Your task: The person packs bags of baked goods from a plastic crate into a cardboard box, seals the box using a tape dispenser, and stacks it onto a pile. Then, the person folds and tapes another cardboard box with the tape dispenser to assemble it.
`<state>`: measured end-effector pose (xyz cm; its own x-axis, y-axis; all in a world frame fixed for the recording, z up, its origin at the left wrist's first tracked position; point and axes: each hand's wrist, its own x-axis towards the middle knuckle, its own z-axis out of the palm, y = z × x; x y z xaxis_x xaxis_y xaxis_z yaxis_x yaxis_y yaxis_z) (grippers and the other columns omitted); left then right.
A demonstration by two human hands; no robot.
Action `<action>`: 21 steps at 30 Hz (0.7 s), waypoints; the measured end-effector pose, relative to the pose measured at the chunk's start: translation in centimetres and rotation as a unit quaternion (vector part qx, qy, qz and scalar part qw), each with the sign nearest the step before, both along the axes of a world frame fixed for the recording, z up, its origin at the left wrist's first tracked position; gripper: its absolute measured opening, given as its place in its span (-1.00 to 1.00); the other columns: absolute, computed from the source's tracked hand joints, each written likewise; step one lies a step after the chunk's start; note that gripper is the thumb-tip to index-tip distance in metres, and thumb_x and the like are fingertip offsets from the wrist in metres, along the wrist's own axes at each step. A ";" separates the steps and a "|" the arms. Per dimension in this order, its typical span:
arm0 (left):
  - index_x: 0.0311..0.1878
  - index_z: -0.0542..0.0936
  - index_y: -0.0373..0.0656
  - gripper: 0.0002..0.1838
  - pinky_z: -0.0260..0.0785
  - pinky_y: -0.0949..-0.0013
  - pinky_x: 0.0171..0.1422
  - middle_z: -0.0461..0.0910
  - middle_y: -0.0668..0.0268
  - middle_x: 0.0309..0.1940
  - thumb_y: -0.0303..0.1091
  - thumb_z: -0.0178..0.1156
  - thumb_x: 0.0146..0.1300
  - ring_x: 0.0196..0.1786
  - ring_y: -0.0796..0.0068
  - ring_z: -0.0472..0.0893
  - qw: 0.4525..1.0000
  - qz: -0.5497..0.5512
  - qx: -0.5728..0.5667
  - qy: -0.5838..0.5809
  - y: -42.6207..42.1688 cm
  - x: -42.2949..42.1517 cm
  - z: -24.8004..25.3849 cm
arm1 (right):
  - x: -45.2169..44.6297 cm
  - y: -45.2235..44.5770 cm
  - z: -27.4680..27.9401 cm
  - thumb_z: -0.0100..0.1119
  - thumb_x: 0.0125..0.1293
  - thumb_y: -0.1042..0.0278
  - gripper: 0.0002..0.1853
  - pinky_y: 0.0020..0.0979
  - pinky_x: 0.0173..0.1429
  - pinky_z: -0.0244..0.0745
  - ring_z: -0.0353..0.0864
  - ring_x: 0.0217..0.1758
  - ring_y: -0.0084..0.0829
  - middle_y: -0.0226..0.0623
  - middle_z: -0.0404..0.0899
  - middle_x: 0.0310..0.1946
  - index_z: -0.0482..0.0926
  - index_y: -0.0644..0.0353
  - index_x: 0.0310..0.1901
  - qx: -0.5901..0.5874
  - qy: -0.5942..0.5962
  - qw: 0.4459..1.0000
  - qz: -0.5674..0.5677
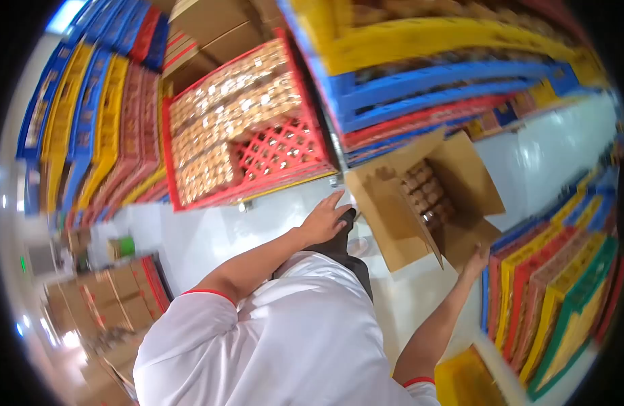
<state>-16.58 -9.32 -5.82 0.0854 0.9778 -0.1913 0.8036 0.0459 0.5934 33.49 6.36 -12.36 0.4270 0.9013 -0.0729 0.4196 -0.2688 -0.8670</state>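
While our right hand [475, 259] meets the near right edge of a cardboard carton [400, 237], we cannot tell whether its fingers are closed around the flap, since part of them is hidden. Our left hand [323, 220] is unclenched, its fingers extended and the thumb held apart, over our dark trousers [335, 252], to the left of the carton. The carton sits right of centre with its flaps spread, and we see brown rounded packs [427, 193] grouped inside it. A shadow shaped like a hand falls on its far left flap.

Farther off and to the left of the carton, we have a red crate [168, 145] full of shiny wrapped goods [224, 101], except at its near right part, where the red lattice shows. Stacks of coloured crates rise at the far left [95, 115], at the far right [454, 44] and, closer to us, on the right [548, 291]. Taped cardboard boxes [116, 294] stand near left, and a yellow crate [471, 379] lies at the near right, by our right forearm.
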 end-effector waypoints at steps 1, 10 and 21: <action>0.46 0.48 -0.15 -0.39 0.16 -0.04 0.66 0.11 -0.22 0.60 -0.27 0.33 0.36 0.61 -0.25 0.20 0.999 0.031 -0.030 0.000 -2.3 -1.5 -0.5 | 0.1 0.0 0.5 0.32 0.48 0.33 -0.40 -0.24 0.45 0.47 0.55 0.36 -0.22 -0.01 0.53 0.37 0.39 0.44 0.43 -0.034 -0.002 0.999 0.011; 0.37 0.54 -0.26 -0.45 0.35 0.04 0.51 0.52 -0.20 0.32 -0.21 0.28 0.38 0.37 -0.18 0.53 0.894 0.432 -0.109 -0.046 -24.3 -17.2 -9.4 | -16.7 -1.7 15.8 0.12 0.59 0.20 -0.50 -0.08 0.56 0.29 0.43 0.47 0.02 0.08 0.50 0.38 0.45 0.33 0.41 0.185 -0.322 0.915 0.158; 0.56 0.22 -0.37 -0.21 -0.11 -0.11 0.73 0.09 -0.29 0.59 -0.27 0.28 0.36 0.65 -0.30 0.06 0.850 0.514 0.099 0.054 -16.7 -33.2 -8.1 | -56.3 -9.9 12.2 0.16 0.46 0.48 -0.55 -0.16 0.46 0.38 0.51 0.39 0.00 0.01 0.55 0.27 0.50 0.24 0.36 0.074 -0.090 0.797 0.593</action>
<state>-49.81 -26.06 -13.91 -0.8421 0.5383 0.0338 0.4493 0.6654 0.5961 -22.81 -3.56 -0.15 -0.7400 0.6714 0.0389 0.4229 0.5095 -0.7494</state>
